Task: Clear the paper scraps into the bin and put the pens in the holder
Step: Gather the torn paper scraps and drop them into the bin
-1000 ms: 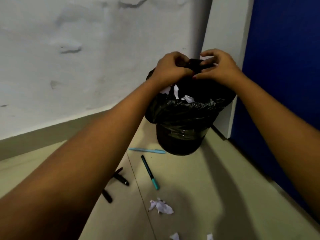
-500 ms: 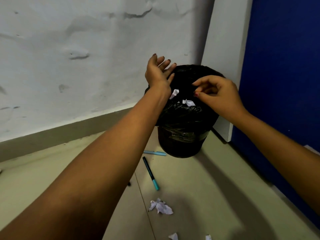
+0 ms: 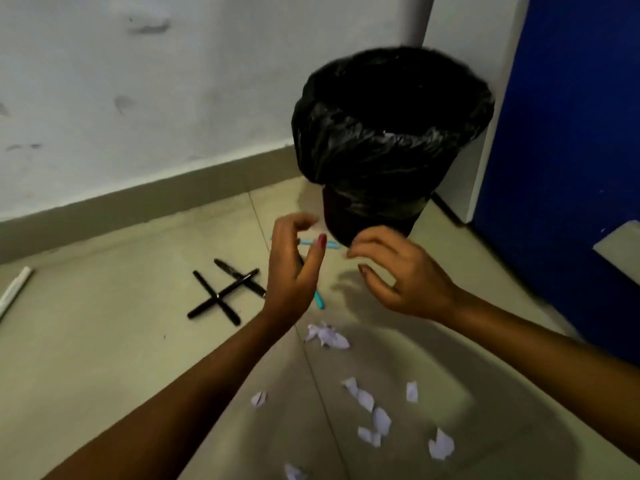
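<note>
— Where the tiled floor (image 3: 104, 341) meets the white wall, what stands in the corner?
— A bin (image 3: 388, 133) lined with a black bag, upright, just beside the blue door (image 3: 571, 133). Its inside is too dark to read.
— And the hands?
— Both hover above the floor in front of the bin's base. The left hand (image 3: 291, 271) is empty, fingers loosely curled and spread apart, thumb up. The right hand (image 3: 398, 271) is empty as well, fingers bent but parted, gripping nothing.
— The pens?
— Three black pens (image 3: 221, 292) lie crossed over each other on the floor, left of the left hand. A light blue pen (image 3: 322, 243) lies near the bin's foot, partly behind the left thumb. A teal-tipped marker (image 3: 319, 301) pokes out below the left palm, mostly covered.
— Paper scraps?
— A crumpled scrap (image 3: 327, 336) lies under the wrists; smaller scraps (image 3: 377, 417) are scattered nearer the camera, between the forearms.
— Anything else?
— A white tube-like thing (image 3: 15, 289) at the left edge; I cannot tell what it is.
</note>
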Action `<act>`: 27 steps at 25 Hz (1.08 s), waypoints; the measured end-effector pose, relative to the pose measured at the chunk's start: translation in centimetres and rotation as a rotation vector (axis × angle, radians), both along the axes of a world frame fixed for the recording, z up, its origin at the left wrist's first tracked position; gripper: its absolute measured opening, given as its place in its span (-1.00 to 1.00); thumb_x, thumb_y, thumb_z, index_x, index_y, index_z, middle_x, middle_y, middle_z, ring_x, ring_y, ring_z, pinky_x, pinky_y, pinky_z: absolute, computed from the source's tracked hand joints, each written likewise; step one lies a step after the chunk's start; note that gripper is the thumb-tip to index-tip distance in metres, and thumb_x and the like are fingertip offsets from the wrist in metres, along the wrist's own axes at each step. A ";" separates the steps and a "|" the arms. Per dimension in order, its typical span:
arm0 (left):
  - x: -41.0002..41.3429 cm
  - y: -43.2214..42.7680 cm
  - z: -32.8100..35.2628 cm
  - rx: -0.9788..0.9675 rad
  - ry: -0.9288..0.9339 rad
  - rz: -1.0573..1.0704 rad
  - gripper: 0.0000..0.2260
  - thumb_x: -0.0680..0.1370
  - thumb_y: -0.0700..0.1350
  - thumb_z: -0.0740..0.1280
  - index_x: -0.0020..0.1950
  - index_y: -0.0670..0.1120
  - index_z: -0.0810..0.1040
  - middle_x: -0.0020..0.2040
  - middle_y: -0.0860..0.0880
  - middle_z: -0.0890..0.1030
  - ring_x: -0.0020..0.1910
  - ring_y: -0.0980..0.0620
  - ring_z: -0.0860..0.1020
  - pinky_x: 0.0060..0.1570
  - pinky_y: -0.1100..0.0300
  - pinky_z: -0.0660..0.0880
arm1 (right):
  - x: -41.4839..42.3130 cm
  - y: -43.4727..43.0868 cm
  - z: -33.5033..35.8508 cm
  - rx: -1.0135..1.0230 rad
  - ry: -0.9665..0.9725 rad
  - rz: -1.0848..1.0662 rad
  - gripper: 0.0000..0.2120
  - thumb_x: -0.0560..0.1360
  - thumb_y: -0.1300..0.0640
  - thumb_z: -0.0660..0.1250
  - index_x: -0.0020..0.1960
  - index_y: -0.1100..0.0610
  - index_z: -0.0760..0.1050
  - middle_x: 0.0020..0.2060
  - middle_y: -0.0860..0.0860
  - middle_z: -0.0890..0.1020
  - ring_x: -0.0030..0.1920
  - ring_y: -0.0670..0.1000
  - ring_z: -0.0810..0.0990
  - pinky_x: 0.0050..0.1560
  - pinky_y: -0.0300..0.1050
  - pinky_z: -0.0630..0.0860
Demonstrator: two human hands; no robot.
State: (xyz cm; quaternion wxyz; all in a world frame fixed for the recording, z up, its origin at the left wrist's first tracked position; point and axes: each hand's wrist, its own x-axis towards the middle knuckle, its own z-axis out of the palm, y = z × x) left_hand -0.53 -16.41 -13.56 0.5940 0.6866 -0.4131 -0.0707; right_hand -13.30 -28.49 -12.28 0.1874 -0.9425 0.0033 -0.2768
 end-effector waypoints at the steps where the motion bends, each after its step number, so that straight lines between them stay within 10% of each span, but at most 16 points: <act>1: 0.0 2.7 -2.7 0.137 -0.076 -0.057 -0.76 0.51 0.01 0.18 0.16 0.01 0.34 0.09 0.02 0.43 0.10 0.30 0.40 0.11 0.45 0.33 | -1.2 0.8 -2.5 0.049 0.135 0.018 -0.75 0.45 0.20 0.21 0.10 0.23 0.49 0.00 0.22 0.59 0.06 -0.01 0.45 0.09 -0.20 0.44; 6: 0.7 15.0 -10.2 0.782 -0.221 -0.292 -0.28 0.40 0.44 -0.01 0.44 0.09 0.03 0.48 0.07 0.12 0.47 0.07 0.06 0.46 -0.02 0.05 | -4.3 4.4 -11.3 0.132 0.773 0.201 -0.40 0.52 -0.13 0.15 0.46 0.01 0.02 0.50 0.01 0.05 0.47 -0.09 -0.05 0.47 -0.01 -0.06; 13: -1.7 12.8 -10.5 0.818 -0.198 -0.287 -0.28 0.38 0.46 -0.13 0.42 0.14 -0.21 0.49 0.08 -0.11 0.50 0.04 -0.14 0.45 -0.10 -0.19 | -2.1 8.9 -11.0 0.194 0.793 0.360 -0.38 0.50 -0.13 0.19 0.45 0.04 0.05 0.47 -0.06 0.07 0.40 -0.18 -0.10 0.48 -0.10 -0.12; 19: -4.7 20.0 -10.8 0.898 -0.627 -0.843 -0.27 0.44 0.39 -0.04 0.48 0.06 -0.12 0.54 0.00 -0.14 0.49 -0.07 -0.26 0.45 -0.15 -0.21 | -8.8 6.5 -11.2 0.302 0.519 0.258 -0.54 0.47 -0.15 0.22 0.27 0.07 0.38 0.23 0.08 0.55 0.32 -0.08 0.34 0.42 -0.15 0.14; 27: -9.5 24.2 -10.8 0.908 -0.692 -0.753 -0.08 0.32 0.52 -0.05 0.48 -0.03 -0.16 0.52 -0.03 -0.27 0.48 -0.19 -0.17 0.39 -0.16 -0.10 | -12.6 14.5 -13.3 0.139 0.661 0.199 -0.04 0.21 -0.53 0.16 0.44 -0.17 -0.13 0.48 -0.13 -0.26 0.49 0.06 -0.22 0.44 0.09 -0.28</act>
